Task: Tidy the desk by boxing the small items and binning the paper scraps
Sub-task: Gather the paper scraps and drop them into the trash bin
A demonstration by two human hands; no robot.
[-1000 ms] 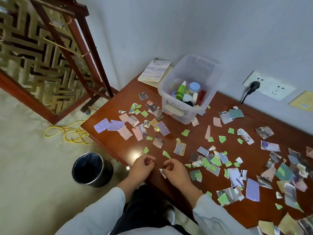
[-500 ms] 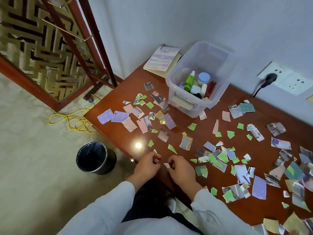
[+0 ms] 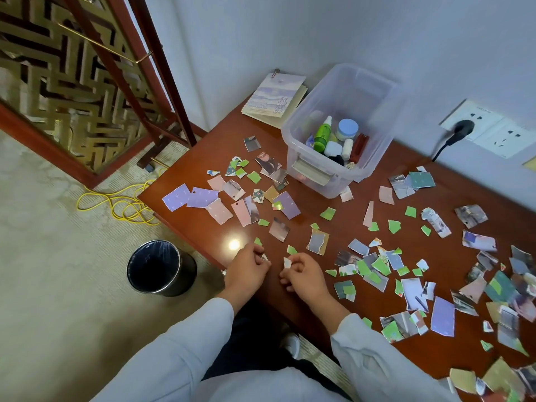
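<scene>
Paper scrap [image 3: 287, 262] is pinched by right fingers [image 3: 296, 259] over the surface [image 3: 345, 227] edge — left fingers [image 3: 256, 251] curled just beside; grasp cannot be told.

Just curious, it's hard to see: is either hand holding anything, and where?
The right hand pinches a small white paper scrap by its lower edge. The left hand seems to pinch a tinier scrap, mostly hidden by its fingers.
</scene>
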